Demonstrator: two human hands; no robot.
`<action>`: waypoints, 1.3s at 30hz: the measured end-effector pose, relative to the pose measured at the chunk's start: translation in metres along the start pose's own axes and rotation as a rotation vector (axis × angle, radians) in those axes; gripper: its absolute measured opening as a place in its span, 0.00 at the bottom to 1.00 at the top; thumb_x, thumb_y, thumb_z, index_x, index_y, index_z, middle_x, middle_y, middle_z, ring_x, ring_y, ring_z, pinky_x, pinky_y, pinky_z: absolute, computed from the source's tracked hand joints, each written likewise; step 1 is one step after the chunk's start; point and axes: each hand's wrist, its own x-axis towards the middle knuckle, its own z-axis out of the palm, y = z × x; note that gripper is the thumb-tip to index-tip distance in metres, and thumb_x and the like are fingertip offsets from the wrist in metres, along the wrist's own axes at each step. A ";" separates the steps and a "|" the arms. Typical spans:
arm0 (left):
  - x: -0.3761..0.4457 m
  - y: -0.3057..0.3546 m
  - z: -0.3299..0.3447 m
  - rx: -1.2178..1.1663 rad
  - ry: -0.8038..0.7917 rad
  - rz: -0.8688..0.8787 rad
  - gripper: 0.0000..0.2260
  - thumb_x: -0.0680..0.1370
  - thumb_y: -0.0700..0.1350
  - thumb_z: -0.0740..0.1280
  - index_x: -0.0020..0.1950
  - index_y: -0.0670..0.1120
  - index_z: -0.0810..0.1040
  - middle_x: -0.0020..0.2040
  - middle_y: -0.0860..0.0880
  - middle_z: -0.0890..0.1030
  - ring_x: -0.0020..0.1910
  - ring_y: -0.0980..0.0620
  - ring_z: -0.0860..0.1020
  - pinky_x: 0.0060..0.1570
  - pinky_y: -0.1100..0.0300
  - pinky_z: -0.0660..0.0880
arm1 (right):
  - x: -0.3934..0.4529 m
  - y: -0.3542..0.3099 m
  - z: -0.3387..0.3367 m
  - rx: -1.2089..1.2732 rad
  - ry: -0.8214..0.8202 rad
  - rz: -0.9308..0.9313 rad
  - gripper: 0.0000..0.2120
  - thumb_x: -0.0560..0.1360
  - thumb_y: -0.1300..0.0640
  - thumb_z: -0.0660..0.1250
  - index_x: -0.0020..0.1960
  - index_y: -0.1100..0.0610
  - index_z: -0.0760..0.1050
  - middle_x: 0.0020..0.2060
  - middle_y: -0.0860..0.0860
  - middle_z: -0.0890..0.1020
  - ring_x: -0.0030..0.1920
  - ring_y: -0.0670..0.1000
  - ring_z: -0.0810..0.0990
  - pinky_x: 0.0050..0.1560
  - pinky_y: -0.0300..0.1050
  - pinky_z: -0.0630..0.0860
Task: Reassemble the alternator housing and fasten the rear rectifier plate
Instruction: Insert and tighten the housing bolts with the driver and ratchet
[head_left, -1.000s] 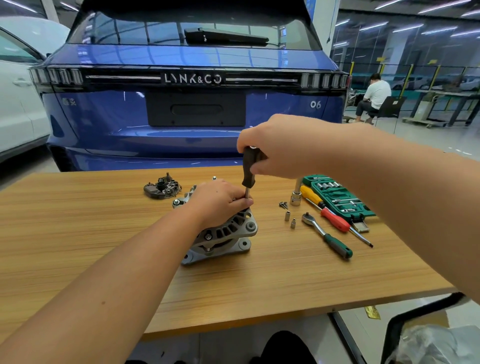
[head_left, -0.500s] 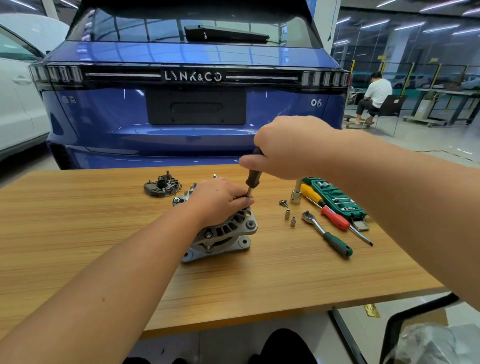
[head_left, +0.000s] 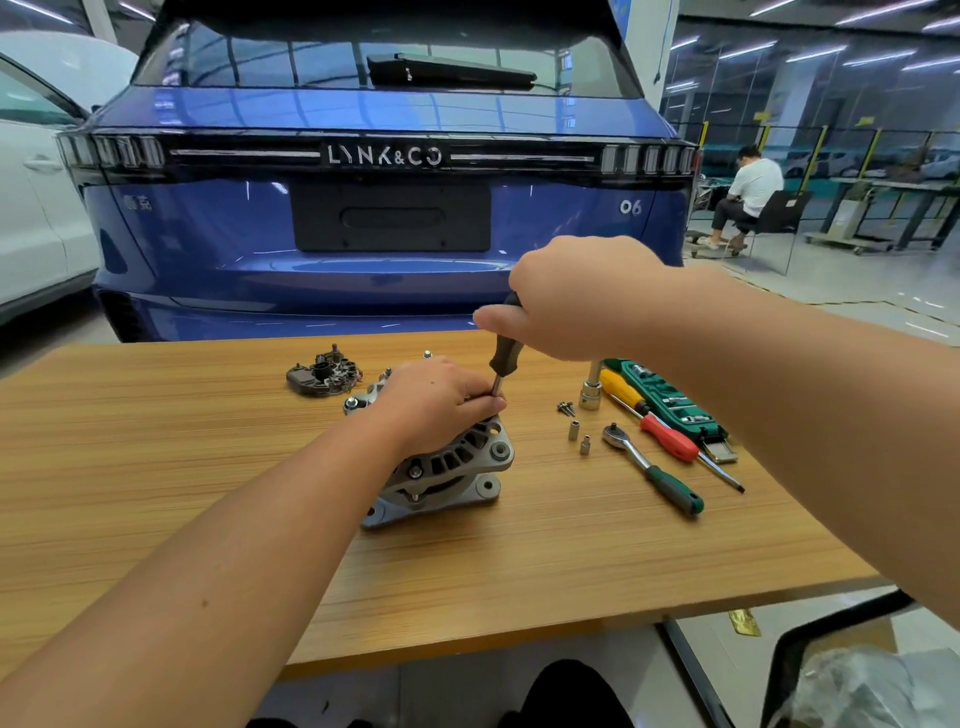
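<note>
Grey cast metal, the alternator housing sits near the middle of the bench, its two halves stacked and closed together. Your left hand rests on top of it, fingertips pinching the steel shank of the screwdriver to steady the tip. Your right hand is wrapped around the top of the dark handle, holding the tool close to upright over the housing's upper face.

By my reading, you are on a fastener in the housing, so the first half of the job is under way but not finished. The rectifier plate lies apart from the housing, further back and to the left on the bench, not yet fitted. Loose screws and two small sockets wait to the right, beside the ratchet, a red-handled screwdriver and the green socket case. So fitting and fastening the plate look like they are all ahead of you.

Your left hand hides the screwdriver tip and whatever it engages; I cannot tell whether a screw is seated there or how far in it is. The housing's top face is mostly covered too, and how many screws lie loose is too small to make out.
</note>
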 end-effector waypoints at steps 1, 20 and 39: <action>0.000 0.000 0.000 0.003 -0.001 0.000 0.13 0.83 0.59 0.58 0.56 0.57 0.81 0.49 0.54 0.82 0.53 0.52 0.77 0.51 0.50 0.75 | -0.001 0.002 0.000 0.051 -0.010 -0.012 0.26 0.79 0.31 0.55 0.40 0.52 0.73 0.32 0.48 0.74 0.32 0.48 0.73 0.30 0.42 0.65; 0.002 -0.005 0.004 0.008 0.018 -0.001 0.14 0.83 0.60 0.58 0.53 0.56 0.81 0.49 0.53 0.83 0.51 0.52 0.78 0.48 0.56 0.74 | -0.004 0.007 -0.017 0.114 -0.106 -0.247 0.11 0.80 0.45 0.66 0.59 0.49 0.74 0.37 0.40 0.69 0.35 0.41 0.68 0.32 0.39 0.61; 0.000 -0.002 0.004 -0.013 0.020 -0.035 0.12 0.83 0.60 0.59 0.57 0.60 0.81 0.55 0.56 0.80 0.57 0.54 0.73 0.57 0.48 0.72 | -0.001 -0.001 0.001 -0.035 0.067 -0.036 0.24 0.80 0.33 0.56 0.37 0.50 0.68 0.31 0.47 0.73 0.29 0.47 0.71 0.28 0.42 0.60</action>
